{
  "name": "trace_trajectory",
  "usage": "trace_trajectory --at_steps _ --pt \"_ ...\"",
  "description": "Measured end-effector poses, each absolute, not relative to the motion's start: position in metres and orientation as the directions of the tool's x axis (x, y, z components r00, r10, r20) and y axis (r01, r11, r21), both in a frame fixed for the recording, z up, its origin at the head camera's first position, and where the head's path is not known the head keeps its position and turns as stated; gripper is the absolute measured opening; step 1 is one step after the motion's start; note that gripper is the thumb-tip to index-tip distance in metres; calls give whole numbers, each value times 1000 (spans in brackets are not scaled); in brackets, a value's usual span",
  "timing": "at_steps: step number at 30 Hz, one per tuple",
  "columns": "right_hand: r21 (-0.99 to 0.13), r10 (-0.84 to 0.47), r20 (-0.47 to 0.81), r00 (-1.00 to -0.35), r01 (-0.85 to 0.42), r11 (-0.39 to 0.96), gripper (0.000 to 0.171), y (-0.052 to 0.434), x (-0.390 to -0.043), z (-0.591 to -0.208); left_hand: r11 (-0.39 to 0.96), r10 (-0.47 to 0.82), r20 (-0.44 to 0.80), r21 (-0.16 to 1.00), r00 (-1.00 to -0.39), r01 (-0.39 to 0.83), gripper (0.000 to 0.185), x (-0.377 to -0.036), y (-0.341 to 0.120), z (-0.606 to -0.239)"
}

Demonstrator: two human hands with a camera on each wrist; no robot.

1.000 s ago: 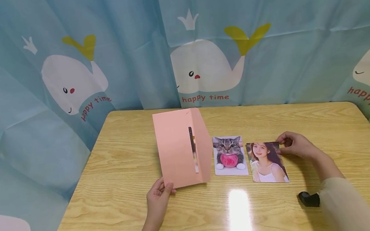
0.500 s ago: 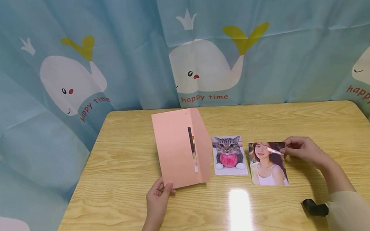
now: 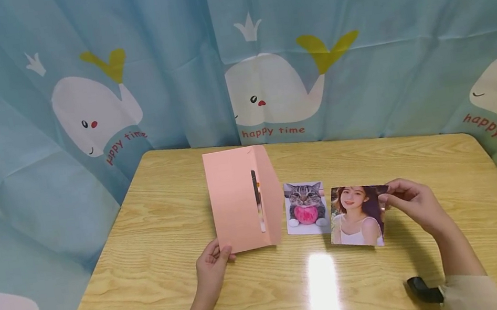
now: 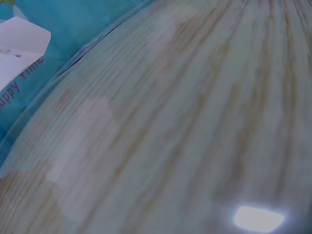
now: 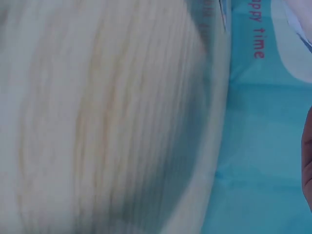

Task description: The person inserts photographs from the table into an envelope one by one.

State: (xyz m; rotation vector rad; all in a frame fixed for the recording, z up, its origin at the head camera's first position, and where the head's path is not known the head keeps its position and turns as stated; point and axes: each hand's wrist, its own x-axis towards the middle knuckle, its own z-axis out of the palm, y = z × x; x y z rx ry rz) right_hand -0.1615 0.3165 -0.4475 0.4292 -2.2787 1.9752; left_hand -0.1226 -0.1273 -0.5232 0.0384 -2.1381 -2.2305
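In the head view my left hand (image 3: 214, 267) pinches the lower edge of a pink envelope (image 3: 234, 199), thumb on its front. The envelope's flap is folded out to the right, and a strip of a picture card (image 3: 258, 201) shows in its slot. My right hand (image 3: 415, 204) pinches the upper right corner of a photo of a person in a white top (image 3: 356, 219), raised and tilted above the table. Just left of it a cat photo (image 3: 306, 208) lies flat. The left wrist view catches a corner of the envelope (image 4: 22, 46); the right wrist view shows a sliver of my right hand (image 5: 307, 161).
The wooden table (image 3: 154, 295) reflects a bright light near its front. A black wrist device (image 3: 424, 290) sits by the right sleeve. Behind the table hangs a blue curtain (image 3: 192, 94) with whale prints.
My right hand has lifted the photo of the person off the table, first sliding it slightly right, then tilting it up. The left hand and envelope have stayed nearly still.
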Motion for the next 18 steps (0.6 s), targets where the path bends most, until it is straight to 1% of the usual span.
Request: trace_trajectory --at_steps 2,5,9,14,18 --pt "-947 -129 281 -951 -297 124 19 312 -158 -445 -47 -55 15 999 -998 18 33 -123 -128 -524" --pt "-934 -112 340 -934 -349 74 20 306 -154 -441 -50 -55 15 999 -998 18 33 -123 -128 -524" --pt "-906 -110 415 -903 -422 45 21 296 -152 -436 -45 -56 33 998 -998 35 32 -122 -128 -525" --pt "-904 -82 410 -908 -417 91 19 281 -157 -426 -44 -60 56 997 -997 58 30 -122 -129 -525" --pt "-896 -83 427 -900 -434 92 20 269 -161 -417 -61 -48 49 997 -998 52 31 -122 -129 -525"
